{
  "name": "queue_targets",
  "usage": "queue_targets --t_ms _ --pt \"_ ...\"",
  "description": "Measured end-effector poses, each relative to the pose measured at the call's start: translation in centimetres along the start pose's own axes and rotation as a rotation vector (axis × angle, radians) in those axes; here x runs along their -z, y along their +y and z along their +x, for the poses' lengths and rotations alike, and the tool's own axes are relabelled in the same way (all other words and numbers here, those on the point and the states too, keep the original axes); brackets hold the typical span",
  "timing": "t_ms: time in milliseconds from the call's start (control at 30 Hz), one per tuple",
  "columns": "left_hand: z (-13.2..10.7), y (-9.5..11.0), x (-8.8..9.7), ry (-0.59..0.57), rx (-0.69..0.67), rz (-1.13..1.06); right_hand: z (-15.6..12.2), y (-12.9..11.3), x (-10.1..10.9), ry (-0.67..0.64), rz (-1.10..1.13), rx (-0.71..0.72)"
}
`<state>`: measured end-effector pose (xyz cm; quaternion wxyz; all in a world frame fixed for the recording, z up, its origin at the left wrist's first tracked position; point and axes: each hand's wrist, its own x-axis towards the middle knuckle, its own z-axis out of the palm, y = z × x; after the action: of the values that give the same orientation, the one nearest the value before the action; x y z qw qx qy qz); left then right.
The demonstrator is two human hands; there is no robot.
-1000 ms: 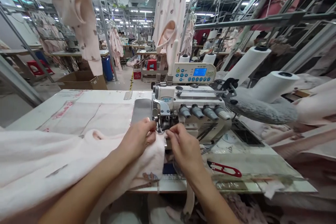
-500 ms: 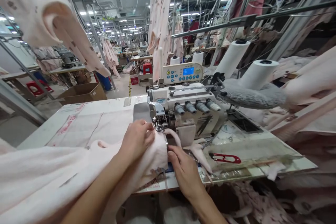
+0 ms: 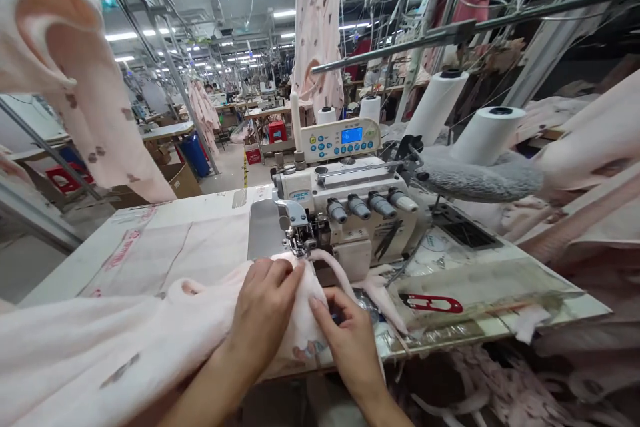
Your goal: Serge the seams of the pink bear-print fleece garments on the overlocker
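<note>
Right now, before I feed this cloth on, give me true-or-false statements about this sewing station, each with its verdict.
1. The left hand presses the pale pink fleece garment just in front of the presser foot of the JACK overlock machine. True.
2. The right hand grips the red-handled thread snips. False: they lie on the sewing table, apart from that hand, which is at the garment.
3. The control panel display glows blue. True.
4. A cardboard box sits on the sewing table. False: it stands on the floor beyond the table.
</note>
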<state>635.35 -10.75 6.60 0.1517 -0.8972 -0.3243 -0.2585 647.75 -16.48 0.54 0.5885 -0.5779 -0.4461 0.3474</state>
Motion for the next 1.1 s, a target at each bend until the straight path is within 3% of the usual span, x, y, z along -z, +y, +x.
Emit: queue_targets --t_ms 167,333,500,667,800,933,1033,1100 --pt "0.1 -0.2 -0.1 -0.068 -0.068 0.094 0.9 -0.1 -0.1 -0.032 0.091 -0.067" --pt "-1.8 0.1 0.5 -0.037 -0.086 -0.017 0.8 0.2 0.2 -0.076 0.234 -0.144" --pt "-4.8 2.2 0.0 0.106 0.016 -0.085 -0.8 1.0 0.9 -0.265 0.272 -0.093" --pt "-5.1 2.6 0.1 0.159 0.004 -0.217 -2.2 0.7 1.0 -0.200 0.107 -0.043" --pt "-5.0 2.9 1.3 0.193 0.048 -0.349 -3.0 -0.3 1.2 -0.201 0.173 -0.065" --pt "-5.3 3.7 1.5 0.225 0.016 -0.385 -3.7 -0.4 1.2 -0.215 0.329 -0.196" --pt "-5.4 3.8 1.1 0.296 -0.053 -0.297 -4.1 0.5 1.3 -0.301 0.429 -0.299" --pt "-5.4 3.6 0.9 0.322 -0.096 -0.233 -4.0 1.1 1.8 -0.281 0.301 -0.159"
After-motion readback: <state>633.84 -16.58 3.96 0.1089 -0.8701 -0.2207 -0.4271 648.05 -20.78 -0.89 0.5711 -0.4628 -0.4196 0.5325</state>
